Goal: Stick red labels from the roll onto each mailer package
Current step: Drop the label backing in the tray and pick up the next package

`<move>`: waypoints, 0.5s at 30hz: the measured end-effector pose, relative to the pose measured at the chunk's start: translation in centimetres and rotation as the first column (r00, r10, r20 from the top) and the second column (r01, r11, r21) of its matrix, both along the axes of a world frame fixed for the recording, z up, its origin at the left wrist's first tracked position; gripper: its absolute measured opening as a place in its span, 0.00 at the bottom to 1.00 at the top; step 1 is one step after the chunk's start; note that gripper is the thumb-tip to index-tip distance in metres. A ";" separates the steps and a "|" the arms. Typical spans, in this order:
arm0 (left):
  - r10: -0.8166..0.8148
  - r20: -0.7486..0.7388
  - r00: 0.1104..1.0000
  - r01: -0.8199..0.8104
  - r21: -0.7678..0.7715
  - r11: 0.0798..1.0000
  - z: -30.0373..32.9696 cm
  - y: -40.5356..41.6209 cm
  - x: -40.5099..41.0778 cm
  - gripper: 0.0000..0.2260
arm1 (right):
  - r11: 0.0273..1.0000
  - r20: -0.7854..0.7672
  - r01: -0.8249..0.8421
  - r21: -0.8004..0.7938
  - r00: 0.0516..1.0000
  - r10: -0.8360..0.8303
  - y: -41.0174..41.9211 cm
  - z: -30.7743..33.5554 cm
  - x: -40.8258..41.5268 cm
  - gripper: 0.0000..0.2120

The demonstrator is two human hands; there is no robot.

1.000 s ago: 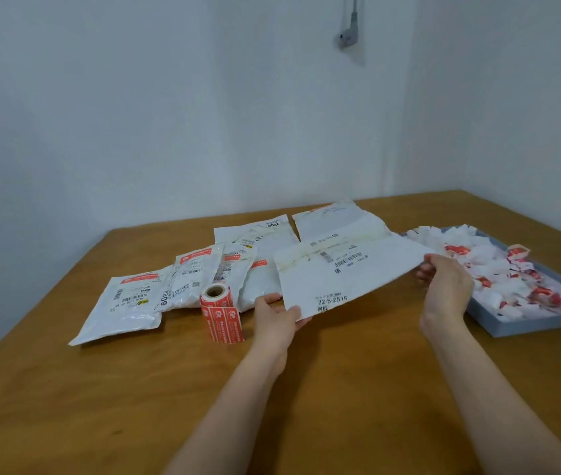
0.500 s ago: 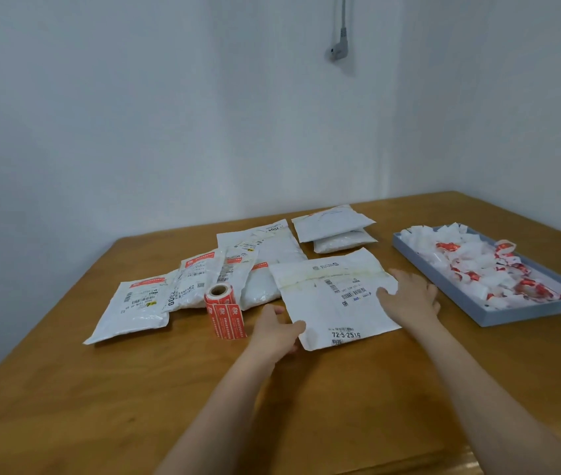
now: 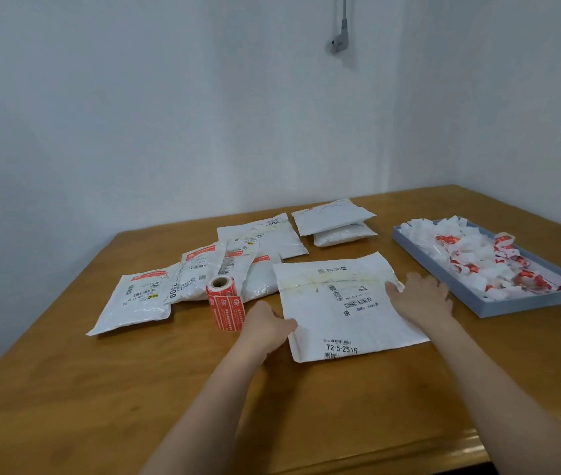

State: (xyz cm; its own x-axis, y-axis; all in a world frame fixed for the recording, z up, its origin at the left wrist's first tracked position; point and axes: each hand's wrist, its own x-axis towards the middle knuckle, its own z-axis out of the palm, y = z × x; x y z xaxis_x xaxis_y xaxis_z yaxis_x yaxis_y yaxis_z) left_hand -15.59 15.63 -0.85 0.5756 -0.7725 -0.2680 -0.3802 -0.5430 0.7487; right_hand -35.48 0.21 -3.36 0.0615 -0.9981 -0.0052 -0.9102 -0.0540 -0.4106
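Lying flat on the worktop (image 3: 66, 389), the large mailer (image 3: 341, 313) has its left edge pinched by the left hand (image 3: 265, 325), beside the label roll (image 3: 225, 303); the right hand (image 3: 423, 298) presses spread fingers on its right edge, near the tray (image 3: 498, 308).

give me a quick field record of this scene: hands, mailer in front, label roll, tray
left hand: grips the front mailer's left edge
right hand: flat on the mailer's right side
front mailer: flat on the table, no red label visible
label roll: upright, left of the mailer
tray: right, holds white and red paper scraps
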 end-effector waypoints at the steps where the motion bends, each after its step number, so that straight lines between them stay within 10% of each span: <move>1: 0.005 -0.033 0.999 -0.006 -0.046 0.999 -0.1 0.0 -0.1 0.14 | 0.999 0.032 -0.039 0.034 0.999 0.038 0.1 -0.2 0.3 0.28; 11: -0.162 -0.025 0.986 0.164 0.086 0.983 0.9 2.4 0.6 0.01 | 0.989 -0.060 0.064 -0.133 0.996 -0.073 1.0 -0.6 0.7 0.27; 15: 0.027 0.209 0.978 0.014 -0.190 0.982 0.8 3.0 1.5 0.02 | 0.979 0.068 -0.150 -0.136 0.985 0.160 1.5 -1.2 2.2 0.26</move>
